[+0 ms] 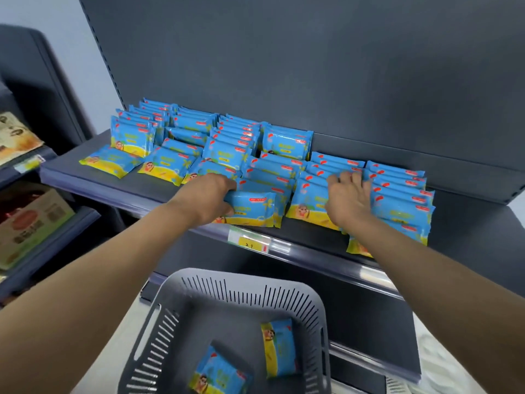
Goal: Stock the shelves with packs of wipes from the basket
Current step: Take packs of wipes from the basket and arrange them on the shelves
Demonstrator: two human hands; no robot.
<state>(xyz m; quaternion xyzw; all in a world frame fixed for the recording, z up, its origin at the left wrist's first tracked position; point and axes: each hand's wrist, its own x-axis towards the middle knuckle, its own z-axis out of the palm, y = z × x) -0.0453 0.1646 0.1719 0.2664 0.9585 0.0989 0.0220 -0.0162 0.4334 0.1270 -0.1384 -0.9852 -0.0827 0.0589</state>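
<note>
Dark grey back panel (312,66) fills 12 to 3 o'clock, matte, evenly lit. Pale wall (51,12) at 11 o'clock. Neighbouring dark rack (42,81) at 9 o'clock, cardboard carton (31,223) on its lower tier. Yellow price tag (252,243) on shelf (85,172) front edge, centre. Pale floor (454,365) at 5 o'clock.

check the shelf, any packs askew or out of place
Yes. At the left end of the shelf, the front packs lie flat and skewed, while the rows behind stand upright. One pack in the second row has also tipped over. The right rows look tidy.
</note>
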